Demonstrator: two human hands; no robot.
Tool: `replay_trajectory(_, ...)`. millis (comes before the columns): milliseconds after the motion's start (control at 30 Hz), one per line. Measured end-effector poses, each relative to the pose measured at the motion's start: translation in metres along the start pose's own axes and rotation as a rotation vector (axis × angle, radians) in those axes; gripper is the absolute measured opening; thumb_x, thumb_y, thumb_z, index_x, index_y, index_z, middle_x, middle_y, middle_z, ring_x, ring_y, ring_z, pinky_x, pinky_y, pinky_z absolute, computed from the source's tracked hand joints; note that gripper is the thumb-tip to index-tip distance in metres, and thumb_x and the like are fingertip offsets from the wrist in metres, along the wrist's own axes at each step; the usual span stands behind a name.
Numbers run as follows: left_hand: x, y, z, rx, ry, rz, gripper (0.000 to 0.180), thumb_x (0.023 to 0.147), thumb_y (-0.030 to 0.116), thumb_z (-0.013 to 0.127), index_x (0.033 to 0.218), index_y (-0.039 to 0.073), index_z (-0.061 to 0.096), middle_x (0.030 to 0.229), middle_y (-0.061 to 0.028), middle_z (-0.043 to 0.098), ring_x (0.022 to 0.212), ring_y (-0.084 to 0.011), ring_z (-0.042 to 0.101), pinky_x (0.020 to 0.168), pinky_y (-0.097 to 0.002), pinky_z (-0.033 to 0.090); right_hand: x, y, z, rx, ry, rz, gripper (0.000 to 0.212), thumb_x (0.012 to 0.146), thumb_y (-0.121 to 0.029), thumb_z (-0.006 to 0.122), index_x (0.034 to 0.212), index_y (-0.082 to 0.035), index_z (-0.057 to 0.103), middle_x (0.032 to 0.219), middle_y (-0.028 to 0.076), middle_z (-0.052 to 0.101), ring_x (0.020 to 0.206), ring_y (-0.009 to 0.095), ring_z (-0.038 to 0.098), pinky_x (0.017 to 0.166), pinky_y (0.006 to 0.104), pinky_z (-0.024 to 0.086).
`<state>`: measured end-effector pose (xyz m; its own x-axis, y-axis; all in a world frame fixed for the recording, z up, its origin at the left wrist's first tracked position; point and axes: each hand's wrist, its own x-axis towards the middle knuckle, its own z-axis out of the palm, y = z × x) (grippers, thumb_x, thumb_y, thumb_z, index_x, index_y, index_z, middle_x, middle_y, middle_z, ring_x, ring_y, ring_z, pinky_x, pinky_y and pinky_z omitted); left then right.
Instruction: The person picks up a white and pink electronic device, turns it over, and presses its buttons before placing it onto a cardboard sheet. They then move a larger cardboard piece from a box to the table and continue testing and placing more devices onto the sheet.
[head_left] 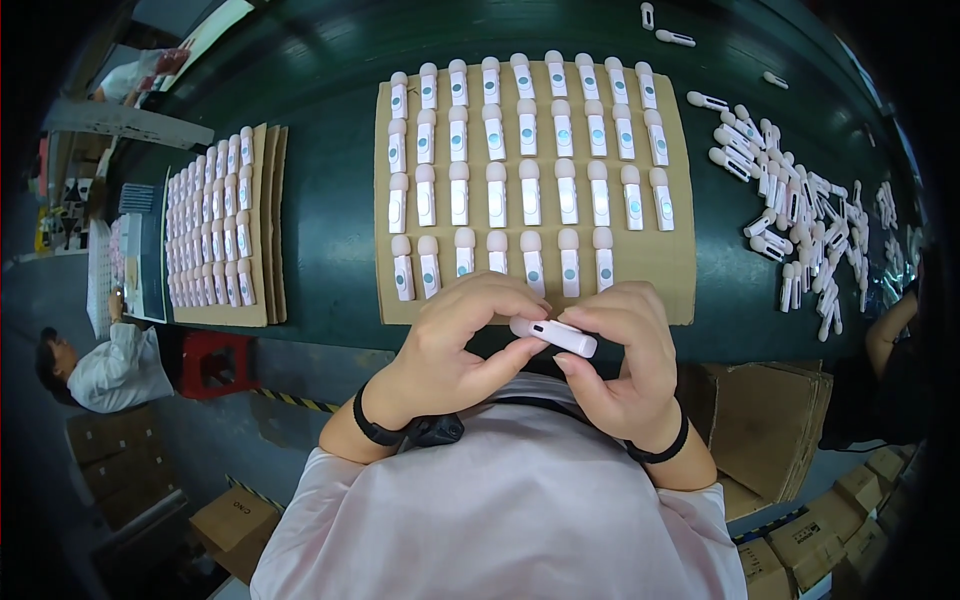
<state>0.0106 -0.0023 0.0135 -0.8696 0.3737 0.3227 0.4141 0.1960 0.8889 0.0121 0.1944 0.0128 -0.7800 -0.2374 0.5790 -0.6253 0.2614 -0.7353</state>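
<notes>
Just beyond my body, both hands hold one small white handheld device (566,340) with a rounded pale pink head and a dark slot on its side. My left hand (455,335) pinches the head end between thumb and fingers. At the other end, my right hand (632,355) grips the body with thumb and forefinger. Under and beyond the hands lies a cardboard sheet (655,285) bearing rows of matching devices (527,130), heads pointing away from me. Many show a round bluish-green spot; a few in the third row look plain. The nearest row stops short of the sheet's right side.
Loose devices (790,200) lie heaped on the dark green table (330,200) at the right. Stacked cardboard sheets (262,285) with more devices stand left. A seated person (120,365) and a red stool (215,362) are far left; another person's arm (890,330) shows right, near cardboard boxes (765,430).
</notes>
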Motion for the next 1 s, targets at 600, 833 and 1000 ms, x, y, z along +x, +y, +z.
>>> replay_trajectory(600, 0.007, -0.004, -0.009, 0.176, -0.030, -0.006, 0.019, 0.076, 0.001, 0.071, 0.092, 0.000, 0.062, 0.103, -0.0154, 0.065, 0.094, -0.0266, 0.063, 0.083, -0.0343, 0.049, -0.014, 0.031, -0.040, -0.320, -0.036, 0.026, 0.028, 0.070, -0.001, 0.077, 0.095, -0.003, 0.065, 0.093, 0.012, 0.065, 0.077, 0.029, 0.062, 0.065, 0.0370, 0.049)
replay_trajectory(833, 0.007, -0.007, -0.012, 0.206, 0.017, -0.030, 0.021, 0.072, -0.002, 0.073, 0.091, 0.001, 0.064, 0.102, -0.0131, 0.066, 0.093, -0.0283, 0.063, 0.080, -0.0349, 0.049, -0.039, 0.043, -0.055, -0.516, -0.165, 0.016, 0.029, 0.069, 0.002, 0.075, 0.096, -0.002, 0.066, 0.099, 0.012, 0.064, 0.081, 0.030, 0.063, 0.066, 0.0377, 0.050)
replay_trajectory(1000, 0.008, -0.008, -0.013, 0.204, 0.003, -0.050, 0.020, 0.073, -0.002, 0.072, 0.091, 0.000, 0.063, 0.103, -0.0138, 0.065, 0.092, -0.0273, 0.063, 0.079, -0.0337, 0.049, -0.048, 0.045, -0.054, -0.565, -0.255, 0.010, 0.028, 0.071, 0.002, 0.073, 0.097, -0.002, 0.066, 0.105, 0.011, 0.062, 0.086, 0.030, 0.062, 0.071, 0.0388, 0.049)
